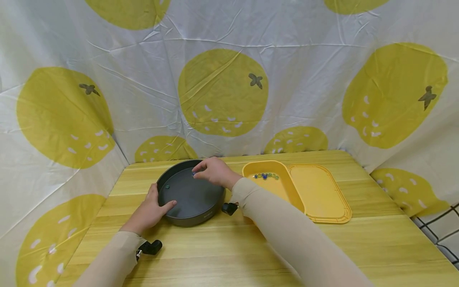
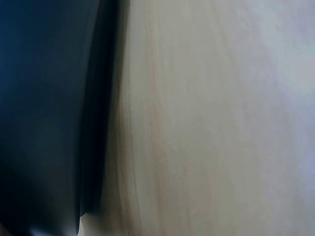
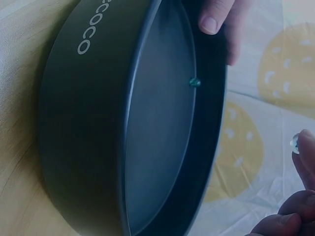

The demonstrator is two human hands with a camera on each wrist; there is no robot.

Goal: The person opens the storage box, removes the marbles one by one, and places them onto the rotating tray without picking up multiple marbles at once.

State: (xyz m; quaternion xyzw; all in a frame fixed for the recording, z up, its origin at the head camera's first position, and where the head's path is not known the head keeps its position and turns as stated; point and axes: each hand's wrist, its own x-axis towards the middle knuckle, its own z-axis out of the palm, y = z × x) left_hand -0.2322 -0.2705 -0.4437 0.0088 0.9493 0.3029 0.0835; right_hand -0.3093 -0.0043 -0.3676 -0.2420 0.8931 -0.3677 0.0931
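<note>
A dark grey round pan (image 1: 190, 201) with a low wall sits on the wooden table. At its left side my left hand (image 1: 148, 211) grips the wall, thumb over the rim and fingers outside. One greenish marble (image 3: 195, 82) lies in the pan against the wall. Above the pan's far right part, my right hand (image 1: 215, 172) pinches a small glass marble (image 3: 295, 143) between thumb and fingertip; it looks bluish in the head view. In the left wrist view only the pan's dark side (image 2: 44, 118) and the blurred table appear.
Right of the pan stands a yellow plastic box (image 1: 295, 191) with several blue and yellowish marbles (image 1: 266, 176) at its far end. A matching yellow lid (image 1: 319, 193) lies beside it. Fruit-print cloth (image 1: 222, 91) hangs behind the table (image 1: 201, 255). A black wire grid (image 1: 439, 235) shows at far right.
</note>
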